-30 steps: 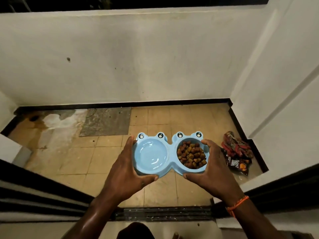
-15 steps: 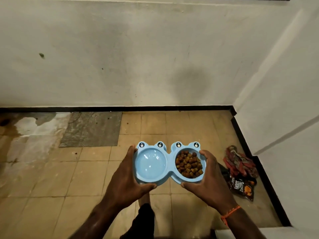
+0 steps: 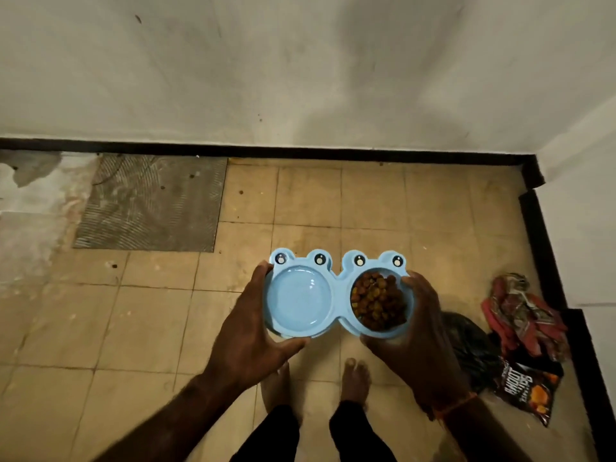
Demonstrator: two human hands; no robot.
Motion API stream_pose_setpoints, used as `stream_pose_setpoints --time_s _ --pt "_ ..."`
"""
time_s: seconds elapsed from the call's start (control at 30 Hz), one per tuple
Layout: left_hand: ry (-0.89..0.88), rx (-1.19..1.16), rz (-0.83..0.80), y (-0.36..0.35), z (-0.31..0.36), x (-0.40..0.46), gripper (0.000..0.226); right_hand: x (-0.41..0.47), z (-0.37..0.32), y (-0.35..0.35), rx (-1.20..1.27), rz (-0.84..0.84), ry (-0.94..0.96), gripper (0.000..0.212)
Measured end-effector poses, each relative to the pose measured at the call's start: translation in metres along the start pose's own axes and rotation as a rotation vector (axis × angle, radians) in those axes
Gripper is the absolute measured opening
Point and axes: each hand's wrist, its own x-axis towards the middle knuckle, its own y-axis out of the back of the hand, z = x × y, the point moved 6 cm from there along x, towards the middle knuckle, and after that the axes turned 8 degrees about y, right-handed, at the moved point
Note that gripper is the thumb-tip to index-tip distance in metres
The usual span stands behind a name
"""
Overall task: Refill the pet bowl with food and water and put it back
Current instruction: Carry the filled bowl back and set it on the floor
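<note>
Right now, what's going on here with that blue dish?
A person stands barefoot on a tan tiled floor, holding a light blue frog-shaped double pet bowl level, left hand and right hand gripping its ends. The right cup holds brown kibble; the left cup looks wet. A crumpled dark food bag lies nearby.

snack bag | red cloth | black bag | grey floor patch

Pet bowl between both hands; kibble in right compartment; bag on floor right.
</note>
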Motion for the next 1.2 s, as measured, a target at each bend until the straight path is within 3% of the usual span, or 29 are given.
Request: stream_pose_setpoints --time_s 0.3,0.53,0.83,1.2 --pt "0.01 0.04 0.031 -0.136 -0.114 0.133 0.132 0.064 0.177 -0.112 -0.022 -0.072 0.05 0.106" --pt "-0.106 0.026 0.036 -0.212 -0.187 0.207 0.113 0.087 0.29 -0.207 -0.103 -0.136 0.065 0.108" --pt "0.005 0.164 -0.054 -0.297 -0.296 0.292 0.126 0.094 0.384 -0.3 -0.101 -0.106 0.006 0.107" --pt "0.051 0.319 -0.058 -0.354 -0.344 0.325 0.133 0.095 0.467 -0.361 -0.202 -0.213 -0.126 0.112"
